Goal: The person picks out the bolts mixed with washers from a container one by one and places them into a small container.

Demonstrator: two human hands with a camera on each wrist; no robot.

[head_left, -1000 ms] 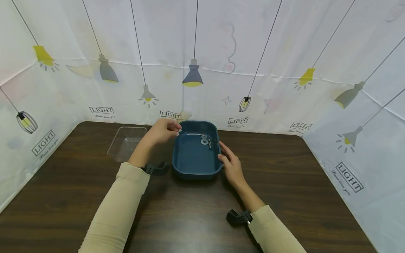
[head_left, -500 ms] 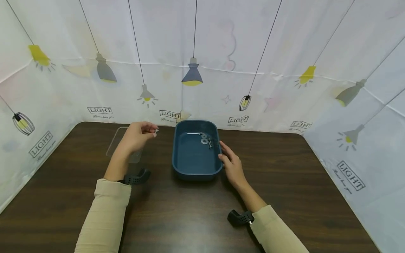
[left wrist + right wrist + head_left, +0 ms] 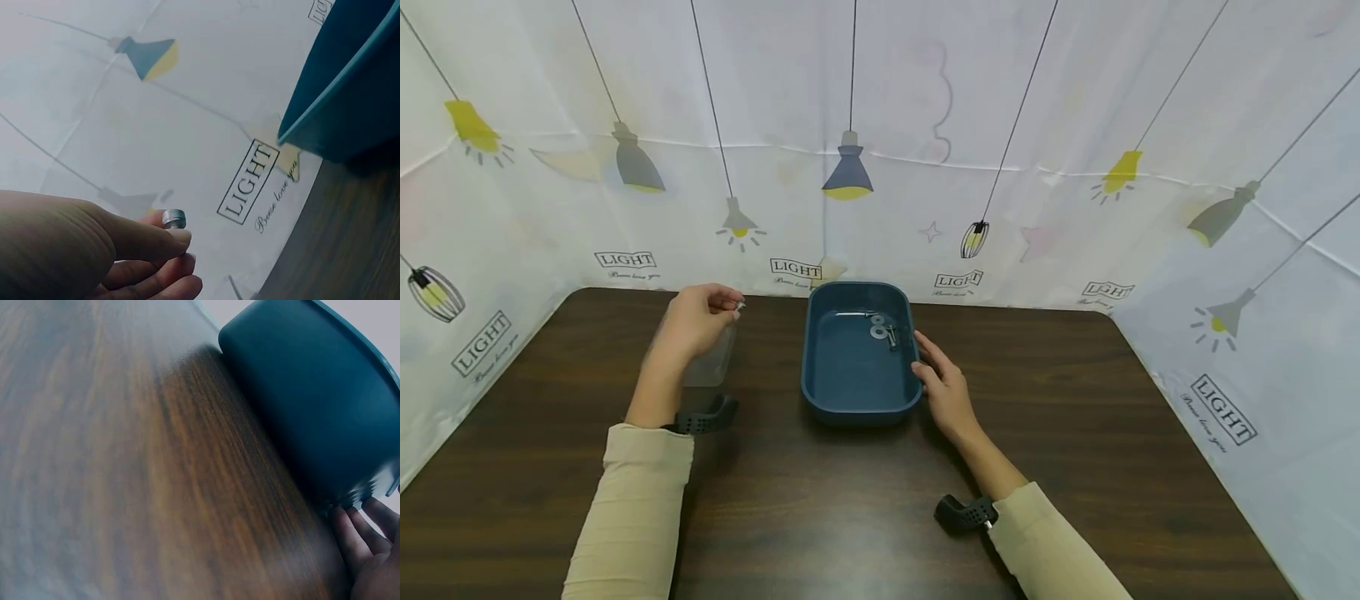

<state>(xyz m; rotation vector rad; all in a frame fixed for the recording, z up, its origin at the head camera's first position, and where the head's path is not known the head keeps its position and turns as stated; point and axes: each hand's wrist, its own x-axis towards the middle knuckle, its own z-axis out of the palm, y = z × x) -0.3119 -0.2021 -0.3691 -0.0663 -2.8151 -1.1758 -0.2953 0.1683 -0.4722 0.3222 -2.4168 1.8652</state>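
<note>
My left hand [image 3: 696, 321] is over the far left of the table, pinching a small silver bolt [image 3: 174, 219] between thumb and fingers. The bolt's round end stands out above the thumb in the left wrist view; the rest is hidden. Beneath that hand lies a clear plastic tray [image 3: 709, 367], partly covered by it. My right hand [image 3: 947, 392] holds the right side of a dark blue bin [image 3: 857, 400], thumb at the rim and fingers against the outer wall. Inside the bin are washers [image 3: 878, 332], a bolt [image 3: 892, 337] and a thin metal piece [image 3: 852, 314].
The bin stands on a dark wooden table [image 3: 865, 500] near its back edge. A white printed curtain [image 3: 925, 125] hangs right behind the table and along both sides. Each wrist wears a black camera band [image 3: 700, 419].
From the bin's left rim, my left hand has moved left with the bolt until it is over the clear tray. My right hand stays on the bin. The head view has shifted slightly.
</note>
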